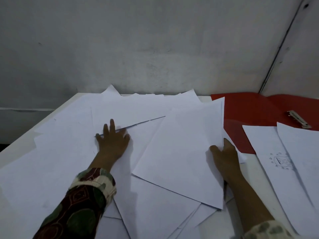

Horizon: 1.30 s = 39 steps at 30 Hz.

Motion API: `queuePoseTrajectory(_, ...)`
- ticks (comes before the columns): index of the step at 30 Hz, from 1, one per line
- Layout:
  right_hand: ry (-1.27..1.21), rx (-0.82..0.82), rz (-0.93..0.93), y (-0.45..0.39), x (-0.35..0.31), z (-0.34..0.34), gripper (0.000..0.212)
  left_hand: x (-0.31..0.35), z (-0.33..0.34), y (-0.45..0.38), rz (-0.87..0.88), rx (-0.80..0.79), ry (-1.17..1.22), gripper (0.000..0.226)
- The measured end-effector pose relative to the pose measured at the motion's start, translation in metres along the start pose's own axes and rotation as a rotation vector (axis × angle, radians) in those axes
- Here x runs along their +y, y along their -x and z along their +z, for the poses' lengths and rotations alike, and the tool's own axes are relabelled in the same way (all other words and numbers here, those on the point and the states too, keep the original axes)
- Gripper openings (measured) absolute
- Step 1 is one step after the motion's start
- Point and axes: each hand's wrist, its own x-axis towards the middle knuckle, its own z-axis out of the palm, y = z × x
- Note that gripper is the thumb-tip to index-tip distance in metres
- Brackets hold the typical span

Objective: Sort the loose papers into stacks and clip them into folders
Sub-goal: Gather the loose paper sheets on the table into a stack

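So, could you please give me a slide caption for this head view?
Left hand flat on loose papers, right hand pinching a sheet beside the open red folder.

A white table (15, 153) occupies the lower frame, its bare surface exposed along the edge at 9 o'clock. Behind it, from 10 through 1 o'clock, stands a grey, scuffed wall (138, 45). At 2 o'clock a dark vertical seam (283, 49) marks the corner with an adjoining wall panel (303, 54).

A person is wearing long patterned sleeves (82, 200) in dark maroon, green and cream, the cuffs trimmed pale, hands bare.
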Motion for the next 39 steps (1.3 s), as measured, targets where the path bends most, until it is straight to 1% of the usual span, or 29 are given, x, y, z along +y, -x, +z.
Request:
queuePoseTrajectory(2, 0.02, -0.002, -0.021, 0.0, 0.0, 0.001, 0.017, -0.001, 0.002, -0.007, -0.011, -0.018, -0.007, 0.045)
queuePoseTrajectory(4, 0.038, 0.008, -0.033, 0.001, -0.001, 0.002, 0.014, -0.001, 0.003, -0.013, -0.029, -0.051, 0.022, 0.045)
queuePoseTrajectory(5, 0.053, 0.015, -0.035, 0.001, -0.001, 0.002, 0.017, 0.0, 0.003, -0.014, -0.041, -0.05, 0.037, 0.046)
queuePoseTrajectory(7, 0.082, 0.027, -0.02, 0.001, -0.001, 0.003, 0.029, 0.003, 0.002, -0.015, -0.049, 0.008, -0.001, 0.043)
queuePoseTrajectory(9, 0.098, 0.033, -0.016, 0.002, -0.001, 0.004, 0.037, 0.004, 0.001, -0.012, -0.002, 0.141, -0.042, 0.037)
queuePoseTrajectory(10, 0.101, 0.031, -0.019, 0.002, -0.001, 0.004, 0.038, 0.004, 0.003, -0.009, 0.04, 0.244, -0.056, 0.034)
queuePoseTrajectory(12, 0.097, 0.019, -0.03, 0.003, -0.003, 0.003, 0.038, 0.007, -0.001, 0.001, 0.123, 0.389, -0.084, 0.035)
queuePoseTrajectory(13, 0.093, 0.004, -0.035, 0.003, -0.004, 0.002, 0.037, 0.01, -0.005, 0.007, 0.157, 0.461, -0.037, 0.035)
queuePoseTrajectory(15, 0.098, -0.037, -0.041, 0.002, -0.005, 0.0, 0.035, 0.023, -0.02, 0.021, 0.12, 0.409, 0.14, 0.037)
queuePoseTrajectory(17, 0.129, -0.083, -0.042, 0.0, -0.006, -0.002, 0.034, 0.036, -0.03, 0.033, 0.098, 0.345, 0.209, 0.038)
queuePoseTrajectory(21, 0.177, -0.176, -0.036, 0.0, -0.011, -0.005, 0.029, 0.067, -0.038, 0.069, 0.251, 0.307, 0.274, 0.045)
queuePoseTrajectory(23, 0.177, -0.21, -0.036, 0.001, -0.014, -0.007, 0.028, 0.083, -0.032, 0.084, 0.274, 0.245, 0.282, 0.053)
queuePoseTrajectory(25, 0.179, -0.237, -0.036, 0.003, -0.017, -0.008, 0.027, 0.096, -0.023, 0.099, 0.292, 0.179, 0.376, 0.059)
queuePoseTrajectory(27, 0.167, -0.26, -0.019, 0.004, -0.017, -0.009, 0.027, 0.106, -0.015, 0.108, 0.316, 0.149, 0.475, 0.055)
queuePoseTrajectory(30, 0.111, -0.282, 0.029, 0.007, -0.018, -0.013, 0.029, 0.122, -0.007, 0.124, 0.355, 0.099, 0.534, 0.037)
queuePoseTrajectory(32, 0.038, -0.291, 0.08, 0.01, -0.024, -0.014, 0.03, 0.132, -0.006, 0.132, 0.358, 0.054, 0.584, 0.033)
queuePoseTrajectory(35, -0.003, -0.329, 0.157, 0.009, -0.028, -0.015, 0.055, 0.146, -0.006, 0.142, 0.317, -0.048, 0.627, 0.033)
queuePoseTrajectory(37, 0.029, -0.346, 0.151, 0.008, -0.026, -0.014, 0.065, 0.15, -0.005, 0.148, 0.283, -0.084, 0.683, 0.032)
queuePoseTrajectory(39, 0.051, -0.363, 0.142, 0.009, -0.023, -0.014, 0.073, 0.152, -0.005, 0.154, 0.249, -0.16, 0.8, 0.035)
